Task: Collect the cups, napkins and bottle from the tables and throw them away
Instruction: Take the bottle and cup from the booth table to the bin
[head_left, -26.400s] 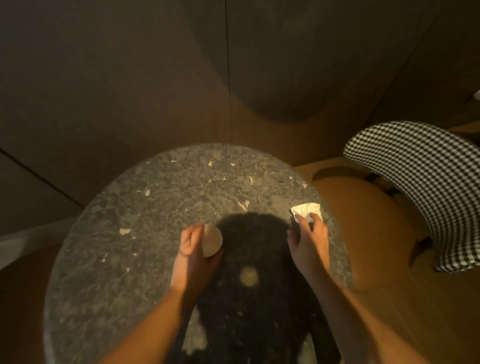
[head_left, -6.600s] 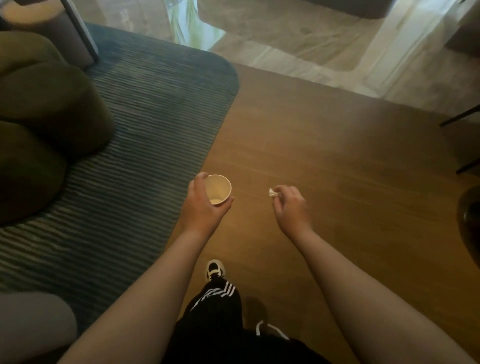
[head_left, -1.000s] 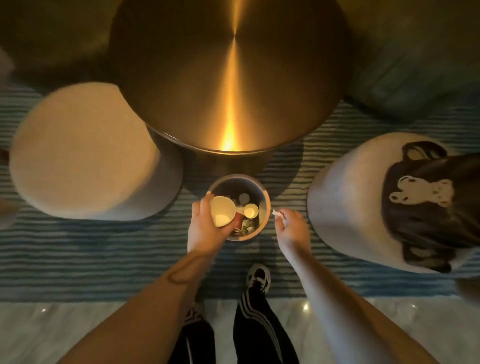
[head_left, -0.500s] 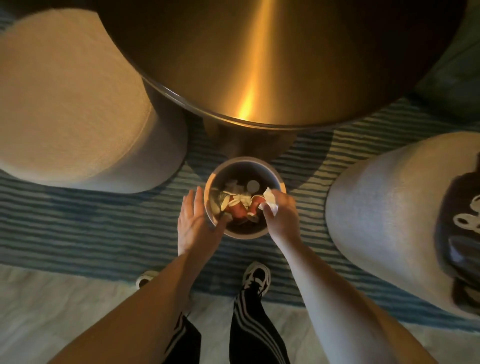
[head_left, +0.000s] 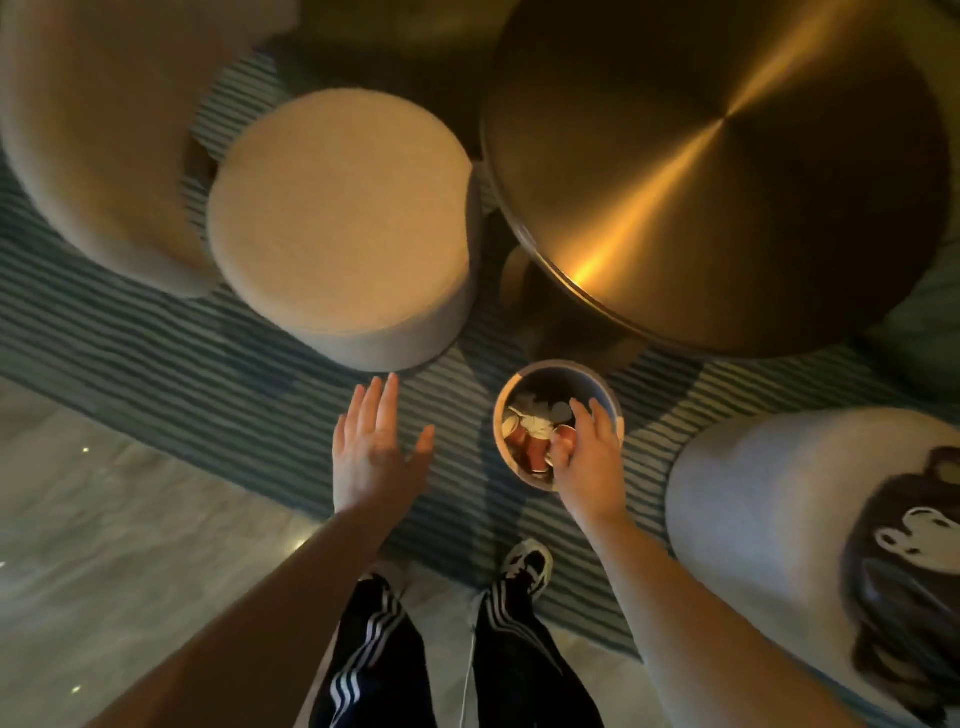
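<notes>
A small round waste bin (head_left: 602, 383) stands on the striped rug below the brass table. It holds pale paper cups, crumpled napkins (head_left: 535, 423) and a red bottle-like item (head_left: 527, 447). My right hand (head_left: 592, 452) hovers over the bin's right rim, fingers apart and pointing down into it, with nothing visible in them. My left hand (head_left: 374, 447) is held flat and open over the rug, well left of the bin, empty.
A round brass table (head_left: 727, 171) rises behind the bin. A beige round pouf (head_left: 343, 223) stands at left, with a larger one (head_left: 88, 130) behind it. At right is a grey pouf (head_left: 769, 499) with a dark bag (head_left: 914, 582) on it. Marble floor lies near my feet.
The napkin has left my right hand, which now hangs open over the bin. My left hand has drawn away to the left, fingers spread. The view has shifted left.
</notes>
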